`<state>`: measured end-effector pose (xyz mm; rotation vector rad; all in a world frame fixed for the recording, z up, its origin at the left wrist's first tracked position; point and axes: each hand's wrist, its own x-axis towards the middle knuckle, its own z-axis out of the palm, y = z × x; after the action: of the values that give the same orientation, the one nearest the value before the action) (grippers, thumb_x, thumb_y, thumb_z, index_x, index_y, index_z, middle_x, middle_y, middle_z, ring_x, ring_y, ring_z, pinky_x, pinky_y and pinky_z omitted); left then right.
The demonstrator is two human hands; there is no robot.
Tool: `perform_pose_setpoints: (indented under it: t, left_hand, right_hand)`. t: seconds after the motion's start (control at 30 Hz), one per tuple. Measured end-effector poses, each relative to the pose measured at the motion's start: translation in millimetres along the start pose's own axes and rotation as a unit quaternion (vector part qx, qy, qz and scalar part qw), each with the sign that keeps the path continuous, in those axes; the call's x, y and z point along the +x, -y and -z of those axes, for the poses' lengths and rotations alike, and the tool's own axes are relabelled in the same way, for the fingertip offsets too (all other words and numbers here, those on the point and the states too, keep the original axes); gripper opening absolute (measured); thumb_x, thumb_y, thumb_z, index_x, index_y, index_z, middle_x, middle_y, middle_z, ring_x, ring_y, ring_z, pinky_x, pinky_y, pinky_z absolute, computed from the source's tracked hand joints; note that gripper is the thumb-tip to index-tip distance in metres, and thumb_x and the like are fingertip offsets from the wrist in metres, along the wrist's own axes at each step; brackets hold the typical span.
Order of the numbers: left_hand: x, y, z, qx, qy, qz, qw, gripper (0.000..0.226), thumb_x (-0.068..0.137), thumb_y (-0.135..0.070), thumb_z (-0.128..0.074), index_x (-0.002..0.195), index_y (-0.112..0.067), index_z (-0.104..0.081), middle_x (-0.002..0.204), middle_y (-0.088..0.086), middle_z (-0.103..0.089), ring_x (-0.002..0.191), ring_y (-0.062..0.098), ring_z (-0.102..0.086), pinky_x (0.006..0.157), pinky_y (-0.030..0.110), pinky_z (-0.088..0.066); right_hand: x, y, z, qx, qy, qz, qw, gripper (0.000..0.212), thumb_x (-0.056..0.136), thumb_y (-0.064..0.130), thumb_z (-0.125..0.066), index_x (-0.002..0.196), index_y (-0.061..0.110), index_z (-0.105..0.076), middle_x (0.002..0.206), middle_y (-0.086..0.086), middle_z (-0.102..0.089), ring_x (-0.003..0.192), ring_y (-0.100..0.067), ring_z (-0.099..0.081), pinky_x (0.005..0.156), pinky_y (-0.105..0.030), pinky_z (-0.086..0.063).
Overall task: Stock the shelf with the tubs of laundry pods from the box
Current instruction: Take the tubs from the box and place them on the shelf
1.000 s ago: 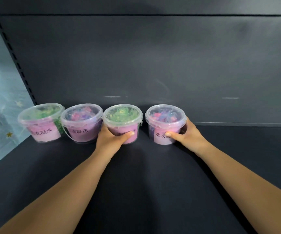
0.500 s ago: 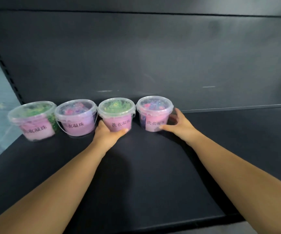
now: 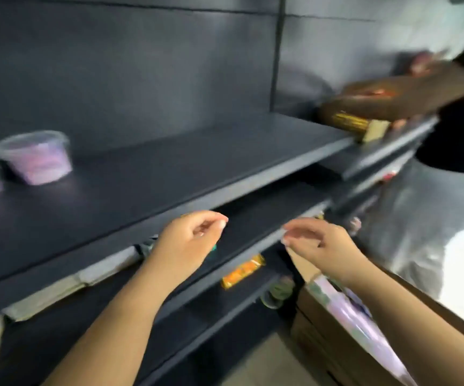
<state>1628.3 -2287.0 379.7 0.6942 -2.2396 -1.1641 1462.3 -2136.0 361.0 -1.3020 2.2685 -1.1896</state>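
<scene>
left hand (image 3: pixel 186 240) and right hand (image 3: pixel 322 246) have quit the tubs (image 3: pixel 37 157), each grip slack, empty; labels blurred.

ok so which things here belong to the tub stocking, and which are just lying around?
Job:
- tubs on the shelf, far left
- box, lower right, something purple inside (blurred)
- left hand and right hand, both empty

Not the job:
- orange packet on a lower shelf
- brown tray, far right
- gold pack under it
</scene>
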Motion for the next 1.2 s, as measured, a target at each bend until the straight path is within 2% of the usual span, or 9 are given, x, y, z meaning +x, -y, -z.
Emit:
perform_pose_setpoints:
  t: [0.07,0.13,0.27,0.37,0.47,0.67,0.87,1.1,1.2]
  left_hand:
    - [-4.6,-19.4,-66.2,-0.001,0.075,-0.014,0.997,0.024,0.087,-0.019,-0.056,0.075,-0.04,-0.06,0.072,-0.034,-0.064,0.076,-0.015,-0.057,0.067,-0.001,-0.039]
    - [-7.1,-29.9,-118.0,0.001,0.13,-0.014,0.991,0.021,0.087,-0.018,-0.057,0.073,-0.032,-0.063,0.067,-0.022,-0.067,0.069,-0.014,-0.057,0.062,0.001,-0.04]
    - [-11.3,-40.1,-207.5,0.009,0.239,0.004,0.971,0.02,0.09,-0.023,-0.053,0.075,-0.018,-0.066,0.078,-0.007,-0.067,0.074,0.0,-0.058,0.061,0.008,-0.039]
    - [-7.2,-31.6,-269.0,0.009,0.289,0.039,0.956,0.02,0.09,-0.02,-0.054,0.072,-0.019,-0.064,0.08,-0.001,-0.068,0.082,0.015,-0.061,0.073,0.026,-0.044]
    - [2.9,-17.4,-321.6,0.018,0.34,0.066,0.938,0.023,0.089,-0.018,-0.054,0.068,-0.02,-0.062,0.077,0.001,-0.067,0.081,0.019,-0.062,0.079,0.033,-0.047]
    - [47.1,15.4,-431.1,0.031,0.415,0.11,0.903,0.022,0.09,-0.011,-0.053,0.069,-0.017,-0.059,0.069,-0.003,-0.062,0.065,0.002,-0.055,0.066,0.016,-0.04]
    - [102.8,81.4,-527.4,0.118,0.481,0.194,0.846,0.018,0.09,-0.017,-0.054,0.074,-0.012,-0.06,0.081,0.01,-0.064,0.082,0.023,-0.057,0.081,0.033,-0.044]
    - [125.3,145.3,-582.4,0.19,0.454,0.311,0.813,0.017,0.091,-0.016,-0.052,0.09,-0.004,-0.064,0.098,0.02,-0.064,0.091,0.028,-0.056,0.076,0.026,-0.036]
    - [121.0,167.9,-601.5,0.218,0.418,0.359,0.806,0.027,0.089,-0.025,-0.055,0.104,-0.003,-0.062,0.109,0.017,-0.062,0.104,0.032,-0.056,0.082,0.029,-0.039]
  right_hand:
    - [-50.0,-50.1,43.5,-0.059,-0.021,-0.073,0.995,0.013,0.081,0.025,-0.068,0.094,0.023,-0.068,0.088,0.012,-0.066,0.083,-0.002,-0.061,0.077,-0.008,-0.044]
    - [-91.8,-92.1,75.7,-0.075,-0.057,-0.152,0.984,0.018,0.084,0.027,-0.064,0.099,0.019,-0.07,0.094,0.009,-0.066,0.089,-0.01,-0.061,0.084,-0.021,-0.047]
    - [-167.5,-164.5,118.2,-0.089,-0.127,-0.302,0.94,0.018,0.087,0.025,-0.061,0.102,0.018,-0.068,0.091,0.007,-0.064,0.083,-0.007,-0.058,0.065,-0.006,-0.039]
    - [-206.1,-216.4,131.8,-0.07,-0.152,-0.4,0.901,0.019,0.088,0.022,-0.061,0.102,0.013,-0.069,0.098,-0.004,-0.069,0.082,-0.012,-0.056,0.07,-0.019,-0.039]
    - [-224.1,-256.6,134.0,-0.041,-0.154,-0.455,0.876,0.013,0.088,0.02,-0.061,0.095,0.012,-0.068,0.095,-0.007,-0.069,0.088,-0.022,-0.063,0.077,-0.028,-0.046]
    - [-207.0,-341.1,142.2,0.001,-0.137,-0.531,0.836,0.018,0.088,0.017,-0.06,0.1,0.007,-0.066,0.095,-0.007,-0.066,0.089,-0.023,-0.062,0.08,-0.029,-0.046]
    - [-160.0,-428.8,145.1,0.032,-0.071,-0.588,0.805,0.009,0.086,0.022,-0.061,0.091,0.016,-0.067,0.098,-0.01,-0.068,0.095,-0.028,-0.062,0.088,-0.042,-0.049]
    - [-114.5,-525.1,143.8,0.029,0.018,-0.611,0.791,0.034,0.088,0.028,-0.059,0.118,0.011,-0.06,0.113,-0.008,-0.064,0.094,-0.021,-0.059,0.077,-0.018,-0.042]
    - [-97.4,-581.2,126.5,0.018,0.069,-0.578,0.813,0.041,0.086,0.029,-0.062,0.123,0.01,-0.055,0.12,-0.006,-0.061,0.083,-0.017,-0.056,0.046,0.0,-0.034]
